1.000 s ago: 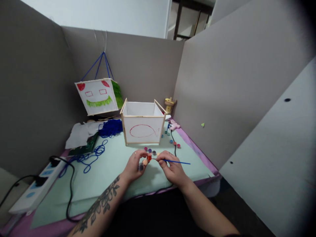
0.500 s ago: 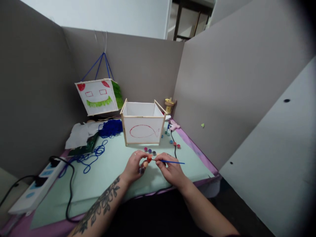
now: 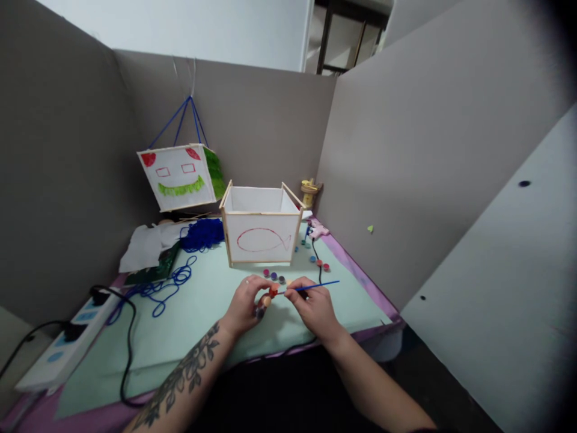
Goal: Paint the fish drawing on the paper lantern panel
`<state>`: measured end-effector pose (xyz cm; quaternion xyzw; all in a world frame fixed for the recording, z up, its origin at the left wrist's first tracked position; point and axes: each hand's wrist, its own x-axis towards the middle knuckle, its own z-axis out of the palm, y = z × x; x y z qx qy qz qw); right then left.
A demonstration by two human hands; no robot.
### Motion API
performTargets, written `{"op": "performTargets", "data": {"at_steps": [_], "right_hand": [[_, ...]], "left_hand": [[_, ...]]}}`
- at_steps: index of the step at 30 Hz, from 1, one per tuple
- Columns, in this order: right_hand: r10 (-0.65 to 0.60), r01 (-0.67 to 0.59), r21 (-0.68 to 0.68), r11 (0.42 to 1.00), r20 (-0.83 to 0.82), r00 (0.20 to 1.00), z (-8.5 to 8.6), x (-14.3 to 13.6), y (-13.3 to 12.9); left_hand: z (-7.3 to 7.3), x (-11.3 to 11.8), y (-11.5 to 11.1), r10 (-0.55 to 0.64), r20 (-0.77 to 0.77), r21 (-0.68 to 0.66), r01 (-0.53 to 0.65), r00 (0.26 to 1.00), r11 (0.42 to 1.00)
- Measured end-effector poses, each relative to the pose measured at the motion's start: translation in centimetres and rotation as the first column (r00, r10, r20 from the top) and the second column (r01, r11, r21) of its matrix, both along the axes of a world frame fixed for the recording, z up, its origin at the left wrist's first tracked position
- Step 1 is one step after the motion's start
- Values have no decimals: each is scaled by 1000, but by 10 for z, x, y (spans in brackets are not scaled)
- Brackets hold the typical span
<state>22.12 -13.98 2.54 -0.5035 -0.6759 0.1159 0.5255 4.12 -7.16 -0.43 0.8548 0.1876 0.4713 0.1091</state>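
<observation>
My left hand (image 3: 246,305) is closed on a small strip of paint pots (image 3: 267,300), with a red-orange pot at the fingertips and a pale orange and a dark one below. A blue paintbrush (image 3: 319,285) is pinched in my right hand (image 3: 314,308). Its tip meets or nearly meets the red-orange pot; I cannot tell which. Beyond both hands stands an open-topped white box (image 3: 264,236) with wooden stick edges and a red fish outline on its front. Several small paint pots (image 3: 274,276) lie between the box and my hands.
A painted lantern box (image 3: 178,179) hangs from blue cords at the back left. Blue yarn (image 3: 202,234), white cloth (image 3: 142,248) and a power strip (image 3: 67,343) lie on the left. On the right are a pink glue gun (image 3: 318,228), its black cable and more paint pots (image 3: 320,263).
The paintbrush has tilted, its back end rising, as my right hand turned slightly. My left hand and the paint pots in it have barely moved.
</observation>
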Motion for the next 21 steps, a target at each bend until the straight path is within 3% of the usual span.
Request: {"op": "performTargets", "data": {"at_steps": [6,10,21], "right_hand": [[-20,6,-115,993,-114,993,-3,2,2],[-24,-40,-222,974,-277,961,-6,3,5],[-61,-196,-297,934,-677,733,-29,-3,20]], "left_hand": [[0,0,0,8,19,-6,-8,1000,1000],[2,1,-2,3,46,1,-3,999,1000],[0,0,-2,55,70,-5,-55,996,998]]}}
